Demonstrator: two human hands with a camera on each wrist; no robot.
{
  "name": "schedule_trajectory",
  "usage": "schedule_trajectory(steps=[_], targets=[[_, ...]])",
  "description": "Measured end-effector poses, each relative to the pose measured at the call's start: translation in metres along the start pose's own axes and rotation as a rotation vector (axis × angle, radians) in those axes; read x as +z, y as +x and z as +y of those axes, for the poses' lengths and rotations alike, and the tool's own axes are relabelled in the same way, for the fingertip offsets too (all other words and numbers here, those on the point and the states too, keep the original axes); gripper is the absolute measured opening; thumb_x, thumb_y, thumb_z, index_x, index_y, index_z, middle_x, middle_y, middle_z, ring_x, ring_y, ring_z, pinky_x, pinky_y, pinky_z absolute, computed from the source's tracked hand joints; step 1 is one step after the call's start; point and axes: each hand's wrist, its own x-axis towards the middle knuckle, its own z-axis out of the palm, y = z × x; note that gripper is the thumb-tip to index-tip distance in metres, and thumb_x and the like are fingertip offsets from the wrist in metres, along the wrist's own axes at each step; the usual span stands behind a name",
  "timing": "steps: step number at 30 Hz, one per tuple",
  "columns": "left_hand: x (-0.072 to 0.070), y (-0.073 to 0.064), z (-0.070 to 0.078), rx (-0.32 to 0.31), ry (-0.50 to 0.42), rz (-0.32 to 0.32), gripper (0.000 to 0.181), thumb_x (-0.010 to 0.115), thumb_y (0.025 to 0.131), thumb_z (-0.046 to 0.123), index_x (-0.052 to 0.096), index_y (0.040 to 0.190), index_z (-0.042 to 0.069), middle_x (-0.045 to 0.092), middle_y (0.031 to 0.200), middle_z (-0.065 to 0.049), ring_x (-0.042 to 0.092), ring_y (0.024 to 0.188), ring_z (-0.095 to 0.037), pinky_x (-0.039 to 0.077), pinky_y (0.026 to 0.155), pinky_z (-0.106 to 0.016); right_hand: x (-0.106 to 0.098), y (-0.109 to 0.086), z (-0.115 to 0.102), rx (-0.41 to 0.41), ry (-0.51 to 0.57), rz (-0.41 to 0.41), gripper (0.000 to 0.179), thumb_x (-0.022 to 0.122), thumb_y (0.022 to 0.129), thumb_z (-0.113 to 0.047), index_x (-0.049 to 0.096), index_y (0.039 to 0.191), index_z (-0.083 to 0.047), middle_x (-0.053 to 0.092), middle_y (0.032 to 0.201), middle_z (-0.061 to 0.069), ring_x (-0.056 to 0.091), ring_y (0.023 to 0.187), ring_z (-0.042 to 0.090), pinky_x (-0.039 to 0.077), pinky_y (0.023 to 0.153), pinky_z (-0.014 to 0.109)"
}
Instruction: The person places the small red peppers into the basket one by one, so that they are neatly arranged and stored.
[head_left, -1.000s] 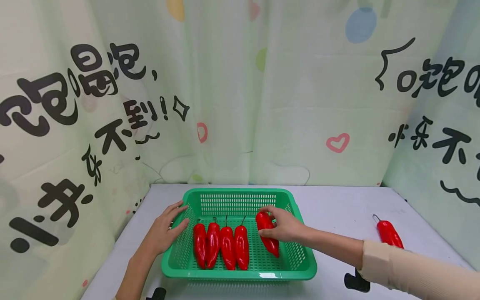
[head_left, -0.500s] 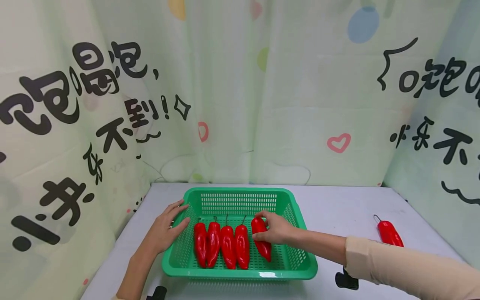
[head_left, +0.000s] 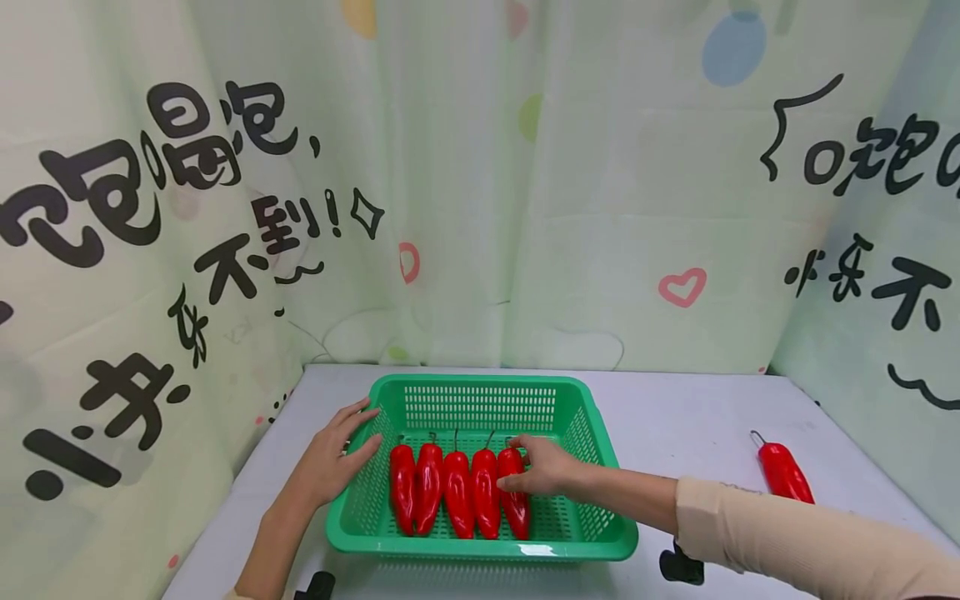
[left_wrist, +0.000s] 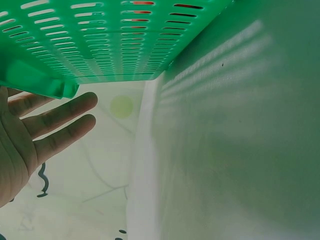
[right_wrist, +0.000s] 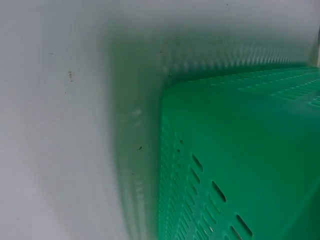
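A green plastic basket (head_left: 480,547) sits on the table, with several glossy red chili peppers (head_left: 457,496) side by side in it, stems to the back. My right hand (head_left: 547,468) reaches in over the right side and pinches the rightmost chili pepper (head_left: 516,510), which lies close beside its neighbour. My left hand (head_left: 335,457) rests at the basket's left rim, fingers straight. In the left wrist view, the left hand's spread fingers (left_wrist: 60,135) show under the basket's rim (left_wrist: 67,89). The right wrist view shows the basket's outer wall (right_wrist: 240,145) but not the right hand.
Another red chili pepper (head_left: 783,472) lies on the white table (head_left: 675,417) at the right, beyond the right sleeve (head_left: 795,533). A pale patterned curtain (head_left: 585,208) with black lettering encloses the back and sides.
My right hand has moved left inside the basket, bringing its chili pepper from a tilted, separate position to beside the row and nearly parallel with it. The left hand stays at the rim.
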Motion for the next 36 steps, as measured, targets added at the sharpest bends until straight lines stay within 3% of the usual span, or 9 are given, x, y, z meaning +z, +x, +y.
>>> schedule_trajectory(steps=[8,17,25,36], targets=[[-0.001,0.0,0.002,-0.003,0.005,0.002,0.048,0.063,0.101,0.028,0.059,0.142,0.002,0.046,0.155,-0.018,0.049,0.137,-0.044,0.055,0.096,-0.057,0.0,-0.001,0.002,0.028,-0.006,-0.02,0.065,0.081,0.085,-0.01,0.051,0.141,0.003,0.063,0.112,0.014,0.059,0.1,0.028,0.062,0.077,0.042],[-0.001,0.0,0.004,-0.009,0.004,-0.006,0.049,0.063,0.101,0.029,0.059,0.142,0.002,0.046,0.156,-0.018,0.048,0.137,-0.043,0.054,0.098,-0.057,-0.008,-0.009,0.007,0.016,-0.028,0.017,0.068,0.082,0.084,-0.011,0.05,0.143,0.002,0.06,0.13,0.022,0.059,0.114,0.037,0.059,0.087,0.05],[-0.001,0.0,0.004,-0.012,0.01,-0.004,0.049,0.063,0.102,0.03,0.059,0.142,0.003,0.046,0.156,-0.017,0.049,0.137,-0.043,0.054,0.098,-0.057,-0.021,-0.017,0.008,-0.087,-0.098,0.079,0.07,0.084,0.083,-0.016,0.051,0.142,0.002,0.059,0.134,0.024,0.06,0.118,0.042,0.06,0.086,0.051],[0.001,0.0,0.003,-0.014,0.007,-0.004,0.049,0.063,0.102,0.03,0.059,0.142,0.003,0.046,0.156,-0.016,0.049,0.137,-0.042,0.055,0.096,-0.056,-0.024,-0.024,0.008,-0.203,0.002,0.151,0.072,0.082,0.086,-0.02,0.049,0.146,0.001,0.055,0.14,0.024,0.056,0.123,0.044,0.061,0.086,0.047]])
